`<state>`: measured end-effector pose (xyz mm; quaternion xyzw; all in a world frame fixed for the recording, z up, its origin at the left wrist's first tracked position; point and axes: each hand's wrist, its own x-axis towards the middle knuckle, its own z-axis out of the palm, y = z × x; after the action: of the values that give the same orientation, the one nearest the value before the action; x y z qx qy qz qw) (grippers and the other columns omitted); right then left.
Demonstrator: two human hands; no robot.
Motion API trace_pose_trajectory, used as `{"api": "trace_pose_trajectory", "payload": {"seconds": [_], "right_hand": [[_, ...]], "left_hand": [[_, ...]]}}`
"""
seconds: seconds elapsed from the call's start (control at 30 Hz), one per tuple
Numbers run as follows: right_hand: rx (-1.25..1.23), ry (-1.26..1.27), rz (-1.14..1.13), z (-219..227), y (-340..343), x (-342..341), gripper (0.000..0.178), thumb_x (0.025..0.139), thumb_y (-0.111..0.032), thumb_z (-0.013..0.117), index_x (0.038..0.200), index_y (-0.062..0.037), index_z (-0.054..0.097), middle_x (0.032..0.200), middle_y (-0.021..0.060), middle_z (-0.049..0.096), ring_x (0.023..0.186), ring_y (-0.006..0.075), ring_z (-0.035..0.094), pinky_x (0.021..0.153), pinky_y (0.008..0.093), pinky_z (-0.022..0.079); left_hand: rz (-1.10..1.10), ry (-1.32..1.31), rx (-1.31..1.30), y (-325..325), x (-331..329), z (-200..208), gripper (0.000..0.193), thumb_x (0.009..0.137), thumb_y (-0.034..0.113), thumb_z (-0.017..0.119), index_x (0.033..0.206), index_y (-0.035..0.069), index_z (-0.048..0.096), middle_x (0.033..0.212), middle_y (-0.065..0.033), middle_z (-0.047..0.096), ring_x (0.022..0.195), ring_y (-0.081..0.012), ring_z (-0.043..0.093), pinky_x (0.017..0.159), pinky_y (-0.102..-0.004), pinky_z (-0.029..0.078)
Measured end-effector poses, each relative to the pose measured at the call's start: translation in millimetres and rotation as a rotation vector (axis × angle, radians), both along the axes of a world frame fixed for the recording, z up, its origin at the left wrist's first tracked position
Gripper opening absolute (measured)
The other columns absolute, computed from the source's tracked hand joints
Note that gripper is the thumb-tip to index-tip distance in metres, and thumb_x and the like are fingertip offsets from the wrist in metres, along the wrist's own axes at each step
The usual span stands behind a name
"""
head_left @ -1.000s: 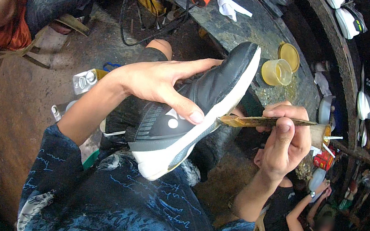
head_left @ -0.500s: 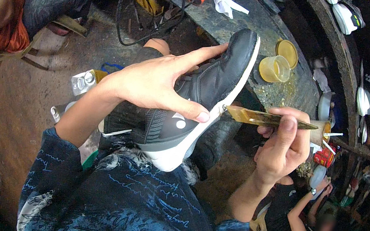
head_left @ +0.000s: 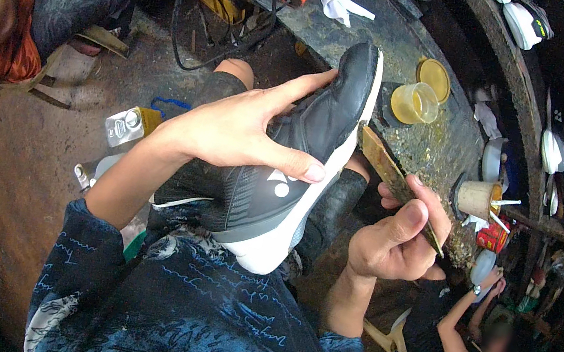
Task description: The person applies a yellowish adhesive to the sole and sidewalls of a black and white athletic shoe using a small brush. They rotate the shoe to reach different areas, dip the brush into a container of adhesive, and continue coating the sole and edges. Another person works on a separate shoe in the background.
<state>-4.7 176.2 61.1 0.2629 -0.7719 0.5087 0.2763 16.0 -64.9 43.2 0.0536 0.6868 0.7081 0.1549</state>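
I have the shoe (head_left: 312, 132) above my lap, tilted, its rounded toe pointing up and away from me and its heel toward my shirt (head_left: 197, 312). The upper is smooth black, with a grey band toward the heel and small white marks on the side below my thumb; the thick white sole (head_left: 261, 251) runs along the right edge. My left hand (head_left: 238, 127) is clamped over the upper, thumb pressed near the sole line, fingers spread toward the toe. My right hand (head_left: 398, 245), apart from the left, pinches a flat brown tool (head_left: 392, 169), its dark tip right at the sole's edge; whether it touches, I can't tell.

Beyond the toe, on the dark bench (head_left: 336, 38), a clear cup (head_left: 404, 105) holds yellowish liquid, with a round yellow lid (head_left: 433, 78) just behind it. Further right, a beige pot (head_left: 473, 198) has white sticks (head_left: 506, 203) poking out. Left of my forearm sits a pale container (head_left: 124, 127) with a yellow side, its contents hidden.
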Motion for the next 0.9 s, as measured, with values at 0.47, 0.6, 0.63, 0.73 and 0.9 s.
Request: {"api": "trace_pose_trajectory", "payload": {"seconds": [0.47,0.6,0.63,0.73,0.9], "right_hand": [[0.105,0.120,0.115,-3.2,8.5,5.5,0.018,0.104,-0.006,0.061,0.111,0.0097,0.065,0.086,0.0179,0.072,0.068,0.0283,0.068,0.061,0.0376,0.056],[0.155,0.173,0.131,-1.4,10.7,4.8,0.017,0.103,-0.006,0.062,0.110,0.0091,0.066,0.087,0.0171,0.073,0.069,0.0284,0.068,0.063,0.0383,0.056],[0.170,0.176,0.143,-0.6,11.3,4.6,0.017,0.103,-0.007,0.063,0.110,0.0085,0.066,0.086,0.0171,0.073,0.069,0.0285,0.068,0.064,0.0387,0.056],[0.217,0.174,0.169,2.9,13.9,4.7,0.018,0.102,-0.010,0.066,0.110,0.0066,0.068,0.086,0.0165,0.073,0.071,0.0289,0.068,0.066,0.0397,0.057],[0.267,0.179,0.188,5.9,16.2,4.2,0.022,0.100,-0.017,0.072,0.109,0.0032,0.071,0.085,0.0138,0.073,0.073,0.0287,0.068,0.069,0.0408,0.057]], "left_hand": [[0.025,-0.002,-0.035,4.2,-1.6,-2.4,0.117,0.083,0.029,0.092,0.164,-0.009,0.017,0.144,-0.0167,0.056,0.125,-0.0180,0.058,0.107,-0.0293,0.047],[0.022,-0.053,-0.025,3.4,-1.0,1.2,0.115,0.083,0.031,0.092,0.164,-0.009,0.020,0.146,-0.0185,0.055,0.130,-0.0197,0.056,0.111,-0.0309,0.044],[0.030,-0.038,-0.037,3.4,-0.8,1.7,0.115,0.083,0.031,0.091,0.164,-0.009,0.021,0.147,-0.0191,0.054,0.131,-0.0204,0.055,0.112,-0.0313,0.043],[0.042,-0.019,-0.049,3.6,-0.8,2.3,0.114,0.083,0.034,0.091,0.163,-0.009,0.022,0.149,-0.0207,0.053,0.135,-0.0221,0.053,0.115,-0.0327,0.040],[0.022,-0.051,-0.060,3.3,-1.2,4.6,0.114,0.083,0.035,0.091,0.163,-0.009,0.023,0.150,-0.0212,0.052,0.136,-0.0233,0.053,0.116,-0.0340,0.039]]}}
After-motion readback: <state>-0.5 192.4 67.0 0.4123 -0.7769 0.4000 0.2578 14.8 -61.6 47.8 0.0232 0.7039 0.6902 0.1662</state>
